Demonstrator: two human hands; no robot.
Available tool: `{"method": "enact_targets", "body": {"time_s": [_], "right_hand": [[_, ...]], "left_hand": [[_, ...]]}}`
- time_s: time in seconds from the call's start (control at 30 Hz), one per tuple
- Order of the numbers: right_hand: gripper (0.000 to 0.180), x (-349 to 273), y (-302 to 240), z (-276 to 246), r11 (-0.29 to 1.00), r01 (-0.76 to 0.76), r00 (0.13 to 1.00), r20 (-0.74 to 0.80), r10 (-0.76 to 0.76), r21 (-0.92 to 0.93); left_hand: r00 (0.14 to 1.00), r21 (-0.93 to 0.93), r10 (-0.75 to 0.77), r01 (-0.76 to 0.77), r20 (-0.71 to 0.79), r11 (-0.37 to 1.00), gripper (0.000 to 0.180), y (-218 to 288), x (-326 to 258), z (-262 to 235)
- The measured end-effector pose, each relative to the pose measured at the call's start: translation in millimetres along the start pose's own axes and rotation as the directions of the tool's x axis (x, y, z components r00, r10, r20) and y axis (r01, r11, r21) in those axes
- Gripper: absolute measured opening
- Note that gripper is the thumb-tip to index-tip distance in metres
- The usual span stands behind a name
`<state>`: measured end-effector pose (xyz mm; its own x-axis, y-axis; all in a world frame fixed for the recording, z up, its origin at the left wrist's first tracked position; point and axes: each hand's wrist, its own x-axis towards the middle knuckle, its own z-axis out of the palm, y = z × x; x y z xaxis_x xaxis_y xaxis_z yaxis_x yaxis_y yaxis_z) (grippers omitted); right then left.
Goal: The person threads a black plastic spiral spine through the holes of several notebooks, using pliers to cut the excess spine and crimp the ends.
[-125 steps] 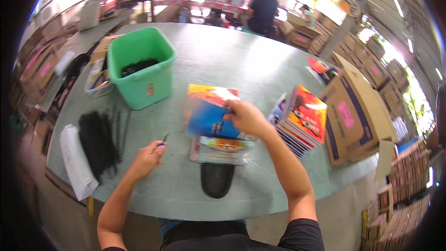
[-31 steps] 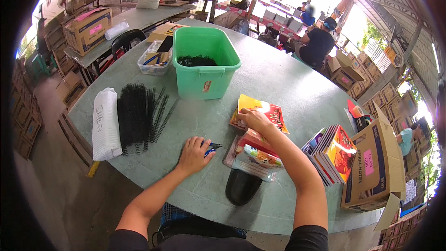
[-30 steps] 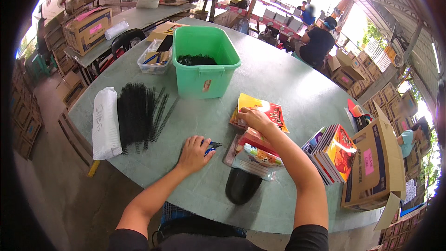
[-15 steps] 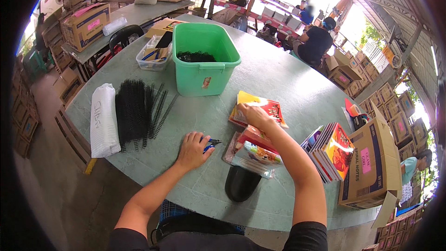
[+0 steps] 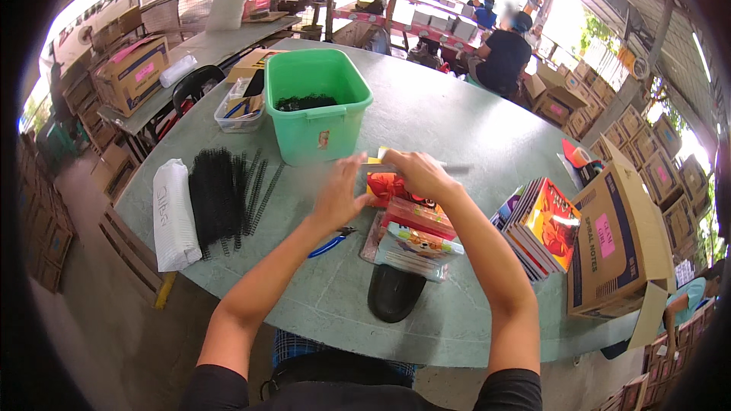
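My right hand (image 5: 415,173) is closed on a thin notebook (image 5: 457,169), tipped so that mostly its edge shows above a stack of red-and-yellow notebooks (image 5: 384,187). Blurred by motion, my left hand (image 5: 336,194) is raised with fingers stretched out beside that stack, holding nothing that I can see. Blue-handled pliers (image 5: 332,243) lie on the table below it. Nearer me, plastic-wrapped small notebooks (image 5: 419,243) lean on a black curved holder (image 5: 397,293). Black spiral binding coils (image 5: 217,194) lie to the left, beside a white wrapped bundle (image 5: 175,217).
A green bin (image 5: 320,125) holding black coils stands behind my hands, next to a clear tub (image 5: 240,118) of tools. On the right are stacked notebooks (image 5: 544,224) and an open carton (image 5: 617,251). Another person (image 5: 502,61) sits beyond the round table (image 5: 457,118).
My left hand has let go of the pliers and moved up toward the notebook stack. My right hand has lifted a notebook off the stack and tilted it. The view has shifted slightly.
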<state>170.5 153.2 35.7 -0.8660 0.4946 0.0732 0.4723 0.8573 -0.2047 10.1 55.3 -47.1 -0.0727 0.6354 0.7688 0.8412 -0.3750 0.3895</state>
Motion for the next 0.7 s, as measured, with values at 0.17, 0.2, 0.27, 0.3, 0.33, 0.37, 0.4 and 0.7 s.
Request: {"method": "enact_targets", "body": {"time_s": [0.17,0.2,0.27,0.3,0.33,0.37,0.4,0.7], "right_hand": [[0.057,-68.1,-50.9,-55.4,0.979,0.174,0.807,-0.555,-0.203,-0.105],[0.065,-85.5,-41.7,-58.8,0.993,0.11,0.65,-0.753,-0.102,-0.04],[0.089,-123.7,-16.6,-48.2,0.966,-0.133,0.386,-0.886,0.255,0.22],[0.089,-141.2,3.4,-34.0,0.932,-0.092,0.401,-0.844,0.357,0.351],[0.077,-160.1,29.0,-15.0,0.82,-0.063,0.527,-0.678,0.512,0.569],[0.067,-173.8,38.5,0.2,0.618,-0.007,0.634,-0.474,0.611,0.787],[0.058,-180.4,40.9,10.4,0.359,0.022,0.741,-0.256,0.621,0.933],[0.038,-187.9,24.9,68.4,0.339,0.183,0.58,-0.38,0.72,0.923]], "left_hand": [[0.989,-0.289,-0.044,0.084,0.142,0.954,0.045,41.4,50.4,-27.7],[0.99,-0.24,-0.07,0.099,0.126,0.966,0.044,48.6,54.6,-33.8],[0.959,-0.609,-0.212,0.283,0.188,0.741,0.041,47.8,60.5,-29.9],[0.931,-0.753,-0.263,0.359,0.251,0.551,0.039,50.2,61.2,-22.6],[0.918,-0.764,-0.232,0.395,0.32,0.51,0.04,53.9,58.7,-14.5],[0.903,-0.765,-0.205,0.43,0.379,0.48,0.041,54.0,55.9,-8.2],[0.889,-0.763,-0.178,0.455,0.423,0.46,0.042,51.7,55.7,-3.1],[0.807,-0.696,-0.353,0.589,0.474,0.411,0.04,20.6,13.3,22.1]]}}
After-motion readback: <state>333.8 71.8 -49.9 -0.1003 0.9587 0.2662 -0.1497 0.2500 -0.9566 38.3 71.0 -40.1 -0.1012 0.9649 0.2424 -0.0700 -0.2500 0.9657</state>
